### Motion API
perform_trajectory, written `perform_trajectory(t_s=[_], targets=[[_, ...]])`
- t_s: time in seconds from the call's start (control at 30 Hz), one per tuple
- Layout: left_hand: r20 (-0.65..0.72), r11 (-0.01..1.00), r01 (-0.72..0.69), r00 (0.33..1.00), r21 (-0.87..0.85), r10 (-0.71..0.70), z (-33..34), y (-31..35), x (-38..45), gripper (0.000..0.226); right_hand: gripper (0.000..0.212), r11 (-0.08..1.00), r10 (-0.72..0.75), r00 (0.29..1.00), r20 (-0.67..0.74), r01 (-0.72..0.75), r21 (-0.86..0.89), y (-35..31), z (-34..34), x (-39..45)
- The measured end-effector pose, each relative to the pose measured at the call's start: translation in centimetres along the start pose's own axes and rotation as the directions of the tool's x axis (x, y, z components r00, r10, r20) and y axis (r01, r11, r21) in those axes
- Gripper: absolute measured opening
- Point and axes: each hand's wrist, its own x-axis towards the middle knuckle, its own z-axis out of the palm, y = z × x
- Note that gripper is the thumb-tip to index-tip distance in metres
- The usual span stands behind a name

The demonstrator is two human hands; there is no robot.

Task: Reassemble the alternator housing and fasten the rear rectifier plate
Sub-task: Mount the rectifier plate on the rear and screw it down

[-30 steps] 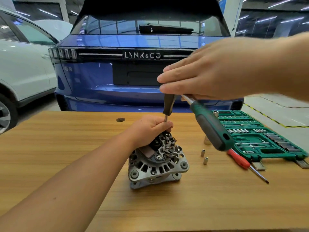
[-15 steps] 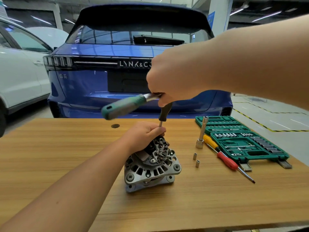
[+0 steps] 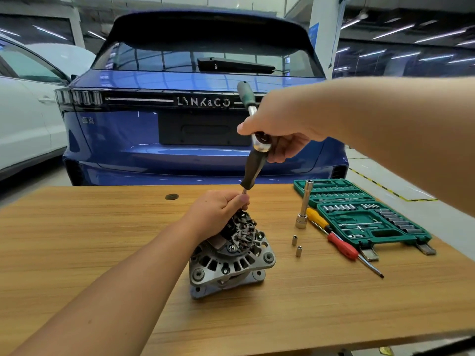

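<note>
The step in hand looks like fastening the rear rectifier plate: the alternator (image 3: 231,260) stands on the tabletop (image 3: 102,240), rectifier end up, with the plate's dark terminals showing just below the left hand's fingers (image 3: 237,201). The left hand (image 3: 218,211) is curled round the thin shaft at the lower tip of the black driver extension (image 3: 254,170), steadying it over a fastener (the fastener itself is hidden under the fingers). Above, the right hand (image 3: 280,129) is wrapped round the head of the green-handled ratchet (image 3: 248,98), whose handle points up and away. Next, I judge, comes another swing of the ratchet, keeping the extension in line with the fastener so it does not slip off. To the right of the fingers lie two small sockets (image 3: 296,245), well apart from the work.
</note>
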Motion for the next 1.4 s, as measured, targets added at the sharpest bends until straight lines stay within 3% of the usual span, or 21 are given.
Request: perform_trajectory(t_s=[0.07,0.13,0.2,0.27,0.37,0.43,0.5,0.57,0.67,0.73,0.8,0.83,0.87,0.93,0.97,1.07,1.13,1.17,1.23,1.3,1.4], targets=[[-0.001,1.000,-0.008,1.000,-0.007,0.008,0.1,0.0,0.0,0.034,0.041,1.000,-0.004,1.000,-0.015,0.004,0.026,-0.2,0.3,-0.9],[0.005,1.000,-0.010,1.000,-0.002,0.010,0.1,0.0,0.1,0.033,0.038,0.971,-0.113,0.993,-0.043,0.101,-0.218,0.0,0.5,-1.6],[-0.001,1.000,-0.001,1.000,-0.002,0.001,0.1,0.1,0.2,0.033,0.026,0.869,-0.283,0.959,-0.015,0.250,-0.428,-0.6,0.6,-2.5],[-0.020,1.000,-0.005,1.000,-0.008,0.005,0.1,0.0,0.2,0.035,0.010,0.782,-0.427,0.900,0.082,0.414,-0.467,-1.0,0.7,-2.7],[-0.043,1.000,-0.029,0.999,-0.002,0.029,0.0,-0.3,0.1,0.039,0.011,0.595,-0.566,0.792,0.228,0.584,-0.552,-0.8,1.8,-3.3],[-0.038,0.999,-0.037,0.999,-0.001,0.037,0.1,-0.5,0.1,0.040,0.016,0.515,-0.615,0.751,0.239,0.612,-0.600,-0.3,2.0,-3.3],[-0.034,0.999,-0.036,0.999,0.001,0.036,0.2,-0.4,0.0,0.041,0.029,0.549,-0.602,0.776,0.187,0.573,-0.608,0.1,1.9,-3.3],[-0.033,1.000,-0.030,0.999,0.001,0.030,0.2,-0.3,0.1,0.041,0.043,0.655,-0.540,0.835,0.107,0.497,-0.569,0.1,2.0,-3.2],[-0.039,1.000,-0.022,0.999,0.007,0.022,0.2,-0.3,0.0,0.038,0.054,0.848,-0.399,0.916,-0.038,0.353,-0.395,-0.5,2.5,-2.7],[-0.034,1.000,0.002,0.999,0.003,-0.001,0.2,-0.1,-0.1,0.037,0.047,0.972,-0.220,0.969,-0.112,0.209,-0.104,-1.0,2.5,-2.0],[-0.035,1.000,0.028,0.999,-0.007,-0.028,0.2,0.0,-0.1,0.036,0.033,0.921,0.018,0.998,-0.065,0.009,0.389,-1.3,2.6,-1.0],[-0.036,1.000,0.030,0.999,-0.006,-0.030,0.2,0.1,-0.1,0.036,0.031,0.851,0.089,0.996,-0.018,-0.067,0.522,-1.6,2.8,-1.0],[-0.037,1.000,0.025,0.999,0.000,-0.025,0.2,0.1,-0.1,0.036,0.029,0.853,0.094,0.996,-0.004,-0.079,0.517,-1.8,3.0,-1.0],[-0.042,1.000,0.010,0.999,0.021,-0.009,0.3,0.0,-0.1,0.038,0.019,0.989,-0.086,0.990,-0.116,0.099,0.108,-1.5,3.6,-0.6],[-0.043,0.999,0.002,0.999,0.035,0.000,0.2,0.0,0.0,0.040,0.027,0.964,-0.250,0.950,-0.185,0.227,-0.138,-1.3,3.9,-0.9],[-0.048,0.997,-0.015,0.999,0.072,0.019,0.3,-0.2,0.0,0.042,0.037,0.680,-0.653,0.752,-0.095,0.526,-0.511,-0.3,3.6,-1.9],[-0.053,0.997,-0.030,0.998,0.077,0.034,0.2,-0.3,0.0,0.040,0.036,0.470,-0.775,0.630,0.060,0.636,-0.612,0.2,3.3,-2.2],[-0.054,0.996,-0.034,0.998,0.077,0.039,0.2,-0.3,0.0,0.040,0.037,0.447,-0.781,0.618,0.085,0.650,-0.615,0.4,3.3,-2.1],[-0.049,0.996,-0.038,0.998,0.084,0.042,0.3,-0.3,0.0,0.041,0.046,0.543,-0.746,0.666,0.006,0.614,-0.573,0.2,3.6,-2.0],[-0.041,0.996,-0.038,0.998,0.084,0.041,0.3,-0.1,0.0,0.042,0.049,0.752,-0.591,0.791,-0.158,0.470,-0.463,-0.7,4.3,-1.9],[-0.039,0.997,-0.025,0.999,0.071,0.028,0.3,0.1,-0.2,0.044,0.020,0.938,-0.267,0.919,-0.289,0.180,-0.296,-2.0,4.9,-0.2]])
